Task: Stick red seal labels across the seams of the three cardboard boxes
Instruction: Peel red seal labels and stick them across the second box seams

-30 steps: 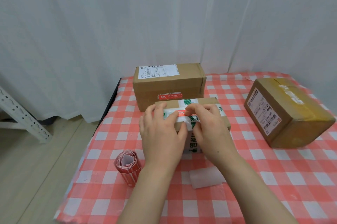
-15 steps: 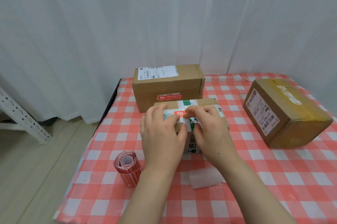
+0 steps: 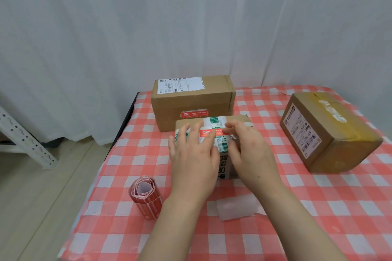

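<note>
Not much has moved in the last second. Both hands are still on the small brown cardboard box with white-and-green tape [image 3: 222,150], mid-bench, just in front of the long brown cardboard box [image 3: 191,101].

The red seal label [image 3: 209,132] lies across the taped seam on top of the small box. A bit more of its left end, the part with the white logo, now shows between my fingers. I read that as the label being down and me smoothing it outward, not placing it.

- Left hand [image 3: 191,154]: fingers spread and flat, pressing the box top just left of the label.
- Right hand [image 3: 250,150]: fingers lightly bent, tips pressing the label's right part. That end is hidden under them, so I can't tell if it is fully stuck.

Task status, as I judge it:
- The long box already has a red label on its front face [image 3: 194,114].
- The small box is nearly done.
- The squat brown cardboard box with yellowish tape [image 3: 326,133], well off to the right, shows no red label from here, so it is the one left.

Supplies are close — the roll of red labels [image 3: 146,199] stands by my left wrist, and a white backing scrap [image 3: 235,207] lies on the checked bench cloth [image 3: 318,207] between my forearms.
</note>
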